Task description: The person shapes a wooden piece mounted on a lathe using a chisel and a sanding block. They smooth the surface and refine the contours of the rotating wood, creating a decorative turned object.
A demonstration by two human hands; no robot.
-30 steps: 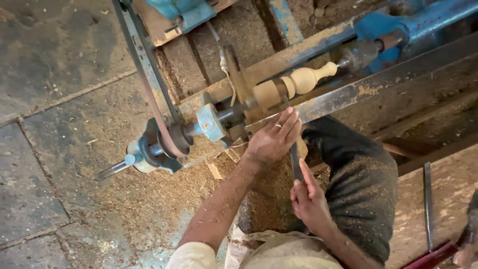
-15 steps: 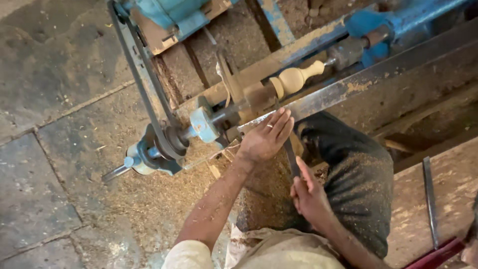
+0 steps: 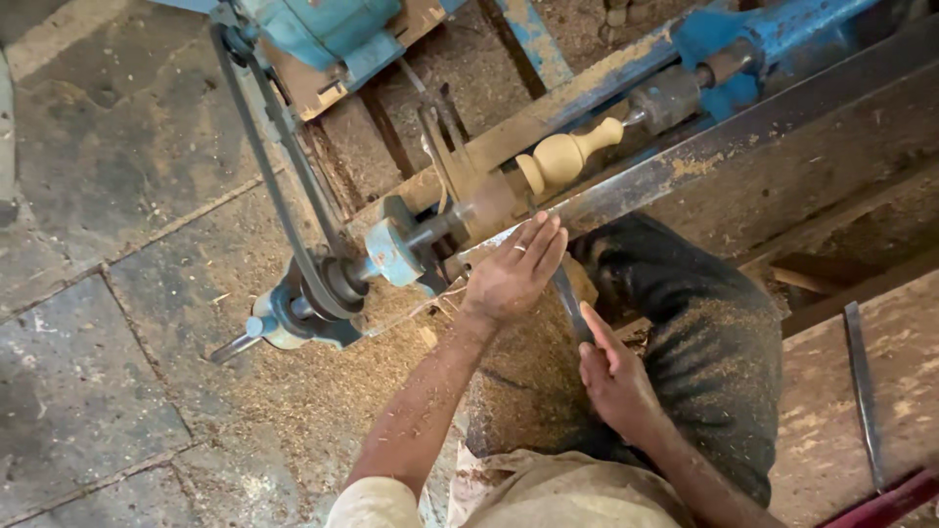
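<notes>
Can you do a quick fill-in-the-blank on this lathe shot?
1. The left hand rests on the long metal ____ in front of the turned wooden piece.
2. The right hand grips a long ____ by its handle.
3. A dark ____ loops around the pulley.

Missing words: bar; chisel; belt

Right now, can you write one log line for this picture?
left hand: on metal rest bar | right hand: holds chisel | turned wood piece: on lathe
</notes>
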